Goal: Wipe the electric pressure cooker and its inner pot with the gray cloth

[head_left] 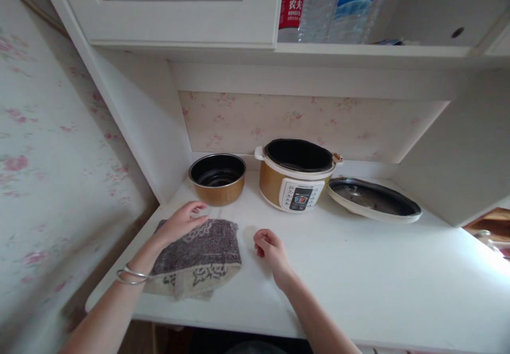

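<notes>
My left hand (184, 220) hovers over the far left part of a folded grey-brown and beige cloth (211, 245), thumb and fingers apart with nothing between them. Just past that hand stands a gold inner pot (221, 192) with a dark inside. My right hand (271, 249) is above the counter to the right of the cloth, its fingers curled closed and no object showing in them. Beyond it sits the gold and white electric cooker (274, 186), uncovered, its control panel facing me. The cooker's lid (374, 201) lies upside down to the right.
The white counter (358, 279) carries all these things. A cabinet wall (135, 109) rises at the left, and a shelf (338, 56) with several plastic bottles (319, 11) hangs overhead. The counter's front edge (223, 328) runs close below my forearms.
</notes>
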Motion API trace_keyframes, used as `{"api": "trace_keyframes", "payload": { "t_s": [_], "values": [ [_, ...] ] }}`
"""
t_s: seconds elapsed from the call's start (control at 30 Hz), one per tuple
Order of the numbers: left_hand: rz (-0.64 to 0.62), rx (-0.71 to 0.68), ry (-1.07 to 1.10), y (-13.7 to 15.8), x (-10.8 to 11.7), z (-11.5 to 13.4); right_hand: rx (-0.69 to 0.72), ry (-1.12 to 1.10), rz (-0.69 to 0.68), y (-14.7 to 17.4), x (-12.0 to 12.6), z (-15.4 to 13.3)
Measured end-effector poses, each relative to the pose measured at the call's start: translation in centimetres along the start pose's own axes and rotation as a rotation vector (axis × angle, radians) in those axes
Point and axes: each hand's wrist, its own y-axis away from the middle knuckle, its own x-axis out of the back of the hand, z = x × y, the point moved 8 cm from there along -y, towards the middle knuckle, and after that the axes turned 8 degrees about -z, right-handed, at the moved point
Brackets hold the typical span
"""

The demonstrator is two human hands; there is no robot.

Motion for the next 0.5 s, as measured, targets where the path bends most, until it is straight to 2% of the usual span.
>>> {"api": "trace_keyframes", "payload": {
  "t_s": [0.1, 0.23, 0.33, 0.43, 0.5],
  "values": [
    [-0.037, 0.022, -0.175, -0.8, 1.7, -3.2, -0.012, -0.115, -0.030, 0.2, -1.6, 0.5],
    [-0.058, 0.057, -0.144, -0.7, 0.8, -4.9, -0.008, -0.216, 0.009, -0.1, -1.2, 0.9],
    [-0.157, 0.132, 0.041, -0.5, -1.9, -3.8, -0.021, -0.448, 0.002, -0.3, -0.1, 1.1],
    [-0.249, 0.210, 0.275, 0.2, -4.8, -1.0, -0.047, -0.716, 0.037, -0.3, 1.4, 1.1],
    [-0.260, 0.250, 0.455, 0.7, -6.4, 1.1, -0.050, -0.795, 0.082, 0.0, 2.3, 1.0]
  ]
}}
